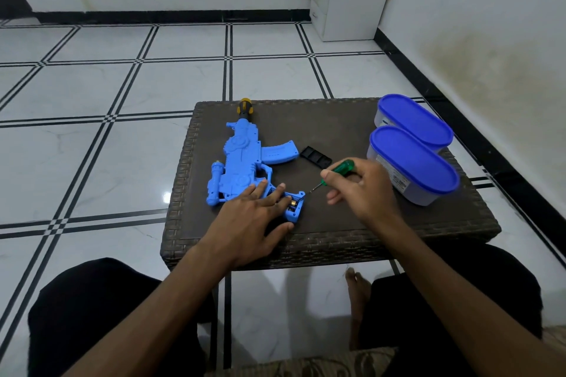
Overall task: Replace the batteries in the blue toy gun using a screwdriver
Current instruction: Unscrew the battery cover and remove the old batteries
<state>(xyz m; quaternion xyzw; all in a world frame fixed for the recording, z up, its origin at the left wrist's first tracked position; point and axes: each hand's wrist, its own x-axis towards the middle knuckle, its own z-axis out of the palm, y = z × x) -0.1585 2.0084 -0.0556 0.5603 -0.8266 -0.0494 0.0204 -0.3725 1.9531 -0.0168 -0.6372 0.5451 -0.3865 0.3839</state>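
The blue toy gun point(242, 159) lies flat on the dark wicker table point(337, 223), muzzle pointing away. Its grip at the near end has the battery compartment point(294, 206) uncovered, with a brass-coloured battery end showing. My left hand point(254, 223) lies over the grip with straight fingers, fingertips touching the compartment. My right hand point(358, 190) grips a green-handled screwdriver point(337, 173), its tip pointing down-left toward the grip, a little clear of it. A black battery cover point(316, 157) lies on the table beside the gun's magazine.
Two oval containers with blue lids point(413, 162) stand at the table's right side, close to my right hand. A yellow and black screwdriver handle point(245, 107) pokes out beyond the gun's muzzle at the far edge. White tiled floor surrounds the table; my knees are below.
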